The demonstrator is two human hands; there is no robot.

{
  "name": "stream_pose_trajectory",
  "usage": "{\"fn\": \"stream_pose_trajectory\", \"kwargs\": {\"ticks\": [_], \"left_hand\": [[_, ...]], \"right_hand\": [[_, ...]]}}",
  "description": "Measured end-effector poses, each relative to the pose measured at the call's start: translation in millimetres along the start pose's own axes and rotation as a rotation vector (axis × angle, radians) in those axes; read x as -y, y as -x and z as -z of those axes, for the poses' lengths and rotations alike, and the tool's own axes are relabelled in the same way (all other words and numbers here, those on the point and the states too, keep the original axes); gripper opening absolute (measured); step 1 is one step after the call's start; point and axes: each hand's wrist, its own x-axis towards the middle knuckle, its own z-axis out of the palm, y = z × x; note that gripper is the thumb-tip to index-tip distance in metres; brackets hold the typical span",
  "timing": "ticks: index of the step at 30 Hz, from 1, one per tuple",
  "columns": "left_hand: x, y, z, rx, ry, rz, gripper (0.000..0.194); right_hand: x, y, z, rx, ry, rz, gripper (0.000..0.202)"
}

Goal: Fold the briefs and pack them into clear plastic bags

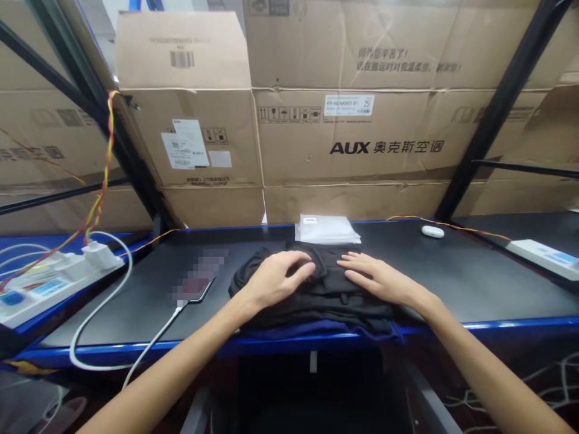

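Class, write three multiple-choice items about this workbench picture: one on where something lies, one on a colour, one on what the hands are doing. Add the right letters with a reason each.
1. Where does the stack of clear plastic bags lie?
A. Behind the garment, against the cardboard boxes
B. On the floor
C. Under the phone

2. What colour is the folded garment under the hands?
A. White
B. Black
C. Yellow

3. How are the hands placed?
A. Both lifted off the table
B. One holds the phone
C. Both rest on the garment

Answers:
1. A: the bags sit on the black table just beyond the garment, by the boxes.
2. B: the cloth is black, matching the tabletop.
3. C: the left hand and right hand lie palm down on the cloth, while the phone lies untouched to the left.
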Motion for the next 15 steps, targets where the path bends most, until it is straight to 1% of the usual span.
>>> {"fn": "stream_pose_trajectory", "kwargs": {"ticks": [2,3,5,6,7,9,12,15], "left_hand": [[8.2,1.6,11.4,-0.080,-0.099,0.173,0.044],[12.5,3.0,16.4,-0.075,-0.152,0.269,0.050],[19.3,6.6,23.6,0.025,-0.222,0.417,0.058],[21.0,8.4,25.3,0.089,-0.238,0.458,0.059],[21.6,9.9,25.8,0.144,-0.248,0.475,0.058],[19.9,11.4,23.7,0.203,-0.266,0.476,0.050],[14.6,10.0,18.1,0.238,-0.303,0.470,0.039],[11.5,6.7,15.6,0.232,-0.328,0.442,0.029]], "right_hand": [[-3.7,3.6,2.8,-0.018,-0.006,-0.018,0.052],[-5.7,5.5,3.9,-0.029,-0.004,-0.027,0.052],[-9.5,8.8,4.7,-0.032,0.006,-0.041,0.053],[-11.0,10.1,4.4,-0.026,0.012,-0.046,0.054],[-12.1,11.0,3.6,-0.016,0.018,-0.048,0.055],[-13.3,11.8,1.2,-0.005,0.029,-0.052,0.056],[-13.7,11.5,-2.1,-0.001,0.036,-0.056,0.057],[-15.2,13.0,-1.9,0.001,0.030,-0.055,0.057]]}}
